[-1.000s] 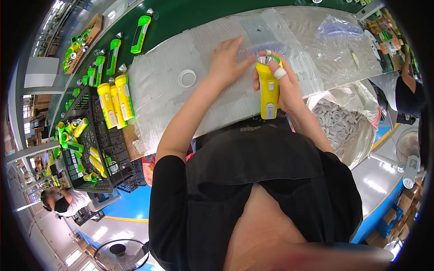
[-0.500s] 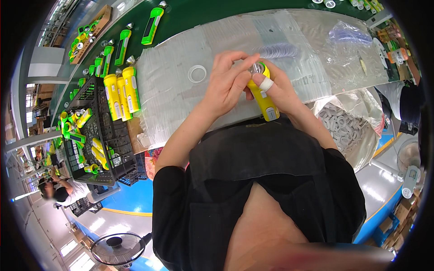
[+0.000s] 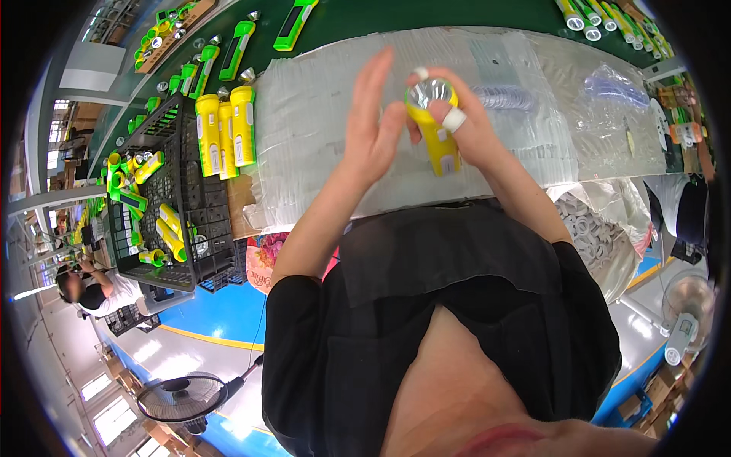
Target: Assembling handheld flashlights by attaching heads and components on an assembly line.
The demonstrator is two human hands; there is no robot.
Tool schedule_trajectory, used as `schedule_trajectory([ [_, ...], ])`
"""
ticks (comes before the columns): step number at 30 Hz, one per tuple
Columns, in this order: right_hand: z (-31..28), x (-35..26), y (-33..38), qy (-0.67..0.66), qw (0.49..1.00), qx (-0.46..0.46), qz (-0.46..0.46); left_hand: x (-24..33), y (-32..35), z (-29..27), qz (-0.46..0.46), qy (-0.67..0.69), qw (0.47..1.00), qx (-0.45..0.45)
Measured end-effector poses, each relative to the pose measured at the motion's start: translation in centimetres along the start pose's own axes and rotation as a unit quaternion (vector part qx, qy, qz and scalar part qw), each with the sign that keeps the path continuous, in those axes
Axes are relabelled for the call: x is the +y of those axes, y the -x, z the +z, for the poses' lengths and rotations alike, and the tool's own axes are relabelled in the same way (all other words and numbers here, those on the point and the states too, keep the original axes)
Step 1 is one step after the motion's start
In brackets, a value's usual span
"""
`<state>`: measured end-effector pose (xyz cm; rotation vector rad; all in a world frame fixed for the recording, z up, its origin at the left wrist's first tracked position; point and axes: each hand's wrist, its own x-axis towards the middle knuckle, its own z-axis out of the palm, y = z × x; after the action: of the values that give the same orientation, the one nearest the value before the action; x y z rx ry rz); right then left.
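My right hand (image 3: pixel 466 126), with white tape round its thumb and a finger, grips a yellow flashlight (image 3: pixel 439 145). The flashlight's head points up and away from me, and its shiny silver reflector (image 3: pixel 431 93) faces upward. Just left of it, my left hand (image 3: pixel 373 122) is raised with fingers stretched, somewhat blurred by motion, and holds nothing. Both hands are over the plastic-covered work table (image 3: pixel 304 152). A row of clear round discs (image 3: pixel 506 97) lies beyond my right hand.
At the left, yellow flashlights (image 3: pixel 242 126) stand beside a black crate (image 3: pixel 202 198) with more of them inside. Green flashlights (image 3: pixel 237 49) lie on the green conveyor (image 3: pixel 350 19). A sack of white rings (image 3: pixel 590 228) sits at the right, below a clear plastic bag (image 3: pixel 613 85).
My left hand has come off the flashlight's head and moved up and left, its fingers opening out. The reflector now shows fully. The view has shifted; the white ring on the table no longer shows.
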<state>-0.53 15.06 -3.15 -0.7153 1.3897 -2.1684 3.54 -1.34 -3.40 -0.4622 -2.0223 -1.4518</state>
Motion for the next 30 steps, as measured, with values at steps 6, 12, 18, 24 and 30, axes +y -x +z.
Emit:
schedule_trajectory([
  [6, -1.1, 1.3, -2.9, 0.099, 0.992, 0.031, -0.068, -6.0, 3.2, -5.8, -0.037, -0.332, 0.928, -0.162],
  [12, -1.0, 1.6, -3.1, 0.074, 0.995, 0.015, -0.064, -3.0, -0.1, -4.9, -0.236, 0.102, 0.966, 0.009],
  [18, -0.8, 1.6, -3.0, 0.083, 0.994, 0.027, -0.064, 0.8, -4.7, -3.4, -0.016, 0.101, 0.993, -0.064],
  [24, -1.1, 1.6, -2.9, 0.054, 0.996, 0.018, -0.075, 0.6, -4.9, -3.4, 0.052, -0.115, 0.984, -0.125],
  [30, -1.9, 1.4, -2.2, 0.059, 0.997, -0.008, -0.046, 1.1, -5.2, -3.4, 0.061, -0.147, 0.974, -0.159],
])
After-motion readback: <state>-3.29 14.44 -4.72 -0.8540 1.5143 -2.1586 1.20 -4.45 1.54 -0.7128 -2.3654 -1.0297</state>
